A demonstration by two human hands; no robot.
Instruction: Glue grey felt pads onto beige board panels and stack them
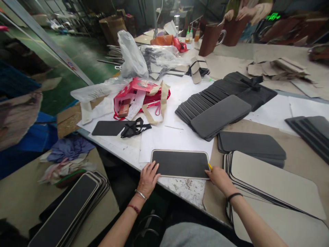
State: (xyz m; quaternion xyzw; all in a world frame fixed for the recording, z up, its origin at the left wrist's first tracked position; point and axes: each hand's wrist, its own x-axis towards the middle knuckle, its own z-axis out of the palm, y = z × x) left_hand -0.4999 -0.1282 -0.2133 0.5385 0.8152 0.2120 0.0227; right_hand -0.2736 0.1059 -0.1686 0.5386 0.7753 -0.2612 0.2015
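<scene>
In the head view a dark grey panel with rounded corners and a beige border (182,164) lies flat at the table's front edge. My left hand (149,178) rests on its near left corner, the fingers spread and nothing in them. At the panel's right end is my right hand (218,176), its fingers closed round a thin yellow tool (210,167). Only the tool's yellow end shows, so its kind stays hidden. Just right of that hand stands a stack of beige panels (272,181), with dark grey panels (253,144) behind it.
Fanned black panels (205,103) spread over the table's middle. A red bag (141,97), a black cloth strip (135,127) and a dark panel (109,128) lie at left. Bordered panels (69,209) are stacked on a lower surface. Across the table, a person's hands (241,13) hold brown pieces.
</scene>
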